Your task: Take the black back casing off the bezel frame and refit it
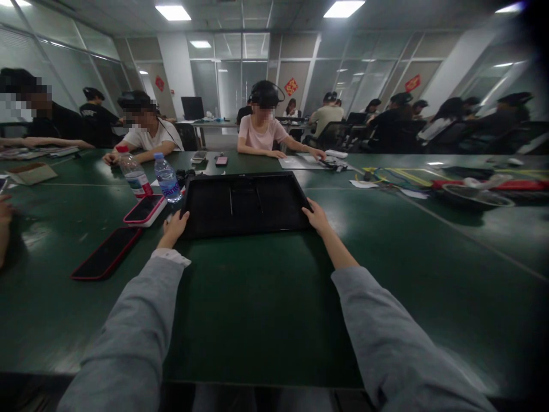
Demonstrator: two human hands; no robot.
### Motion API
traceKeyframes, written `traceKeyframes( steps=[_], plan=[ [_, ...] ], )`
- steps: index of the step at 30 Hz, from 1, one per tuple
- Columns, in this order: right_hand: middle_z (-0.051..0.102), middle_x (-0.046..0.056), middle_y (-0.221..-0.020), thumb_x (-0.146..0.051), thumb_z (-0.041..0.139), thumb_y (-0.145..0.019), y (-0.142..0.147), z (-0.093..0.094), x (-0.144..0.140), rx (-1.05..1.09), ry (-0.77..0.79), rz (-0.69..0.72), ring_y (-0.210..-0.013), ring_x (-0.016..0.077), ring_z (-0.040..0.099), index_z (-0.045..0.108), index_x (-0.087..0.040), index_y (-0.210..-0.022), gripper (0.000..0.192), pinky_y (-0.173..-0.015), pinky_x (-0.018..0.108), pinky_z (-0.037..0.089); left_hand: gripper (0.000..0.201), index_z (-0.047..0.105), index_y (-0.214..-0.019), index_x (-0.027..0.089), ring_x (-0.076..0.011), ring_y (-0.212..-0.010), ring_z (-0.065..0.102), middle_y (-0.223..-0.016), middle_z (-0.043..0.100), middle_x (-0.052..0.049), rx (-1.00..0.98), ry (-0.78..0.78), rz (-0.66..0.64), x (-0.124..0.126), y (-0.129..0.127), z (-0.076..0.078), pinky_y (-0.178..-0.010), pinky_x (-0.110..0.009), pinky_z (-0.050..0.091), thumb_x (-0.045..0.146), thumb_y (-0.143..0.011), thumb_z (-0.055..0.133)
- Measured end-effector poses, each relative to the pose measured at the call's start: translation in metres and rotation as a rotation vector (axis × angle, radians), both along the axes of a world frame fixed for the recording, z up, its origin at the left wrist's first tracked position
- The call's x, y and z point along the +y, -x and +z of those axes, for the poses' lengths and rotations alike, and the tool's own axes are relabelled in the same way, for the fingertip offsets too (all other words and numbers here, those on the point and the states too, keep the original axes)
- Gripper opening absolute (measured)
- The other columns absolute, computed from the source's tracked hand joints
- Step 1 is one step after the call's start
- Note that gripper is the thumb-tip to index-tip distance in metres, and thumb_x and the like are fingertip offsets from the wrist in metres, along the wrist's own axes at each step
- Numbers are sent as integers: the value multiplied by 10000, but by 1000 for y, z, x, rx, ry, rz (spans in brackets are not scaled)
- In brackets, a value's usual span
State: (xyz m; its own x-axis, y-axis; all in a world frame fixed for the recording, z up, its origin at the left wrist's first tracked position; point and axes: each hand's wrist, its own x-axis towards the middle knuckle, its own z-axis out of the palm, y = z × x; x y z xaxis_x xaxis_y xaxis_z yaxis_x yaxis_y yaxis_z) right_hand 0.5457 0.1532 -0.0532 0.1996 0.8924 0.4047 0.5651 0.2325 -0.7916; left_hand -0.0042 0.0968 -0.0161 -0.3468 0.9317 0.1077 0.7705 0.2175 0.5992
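Between my hands is a wide black monitor casing [208, 209], a shallow rectangular shell with a raised rim and a squarish panel at its middle. My left hand [175, 229] grips its left edge, with the thumb on the near face and the other fingers mostly hidden. On the opposite side, my right hand [316, 216] is closed around the right edge. The casing is tilted towards me, its near edge low over the green table [257, 309]; whether it touches the table I cannot tell.
Left of the casing are a water bottle [167, 178], a red-capped bottle [135, 174], a phone on a white box [146, 210] and a red-edged phone [107, 253]. A black bowl [476, 197] and cables [398, 176] lie right. A person in pink [262, 134] sits opposite.
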Motion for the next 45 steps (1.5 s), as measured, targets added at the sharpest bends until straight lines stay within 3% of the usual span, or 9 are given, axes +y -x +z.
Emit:
traceKeyframes(
  steps=[4,10,26,37,45],
  plan=[
    [622,110,-1459,-416,645,-866,-2,-3,0,43,-36,4,-1358,285,581,610,-196,-1427,603,-1197,520,396,590,554,-1485,171,-336,-1435,509,-1492,608,-150,1,-16,0,-4,-1,1,-1259,-541,241,480,-1005,408],
    [651,90,-1421,-448,655,-872,7,11,-10,40,-79,48,-1381,292,561,601,-241,-1449,615,-1208,554,374,546,579,-1454,189,-325,-1399,551,-1447,647,-141,3,-37,1,-7,-2,2,-1176,-496,395,458,-1000,441],
    [619,91,-1463,-442,659,-875,21,36,-36,3,-21,69,-1434,304,507,561,-256,-1490,650,-1229,548,346,566,524,-1509,187,-331,-1409,544,-1483,618,-140,-1,-42,-43,-5,2,-3,-1188,-507,387,443,-1017,407],
    [646,83,-1420,-378,685,-828,22,39,-34,32,4,49,-1402,318,531,582,-258,-1453,644,-1215,587,353,592,534,-1484,186,-335,-1412,540,-1488,609,-163,-26,-35,-41,-4,4,-5,-1189,-492,374,490,-982,465],
    [729,114,-1217,-338,725,-750,10,31,-45,285,152,72,-1162,313,690,581,-209,-1404,682,-1047,569,536,574,606,-1399,174,-335,-1324,616,-1394,672,-184,-42,-92,-91,-8,10,-8,-1113,-475,458,518,-951,504]
  ],
)
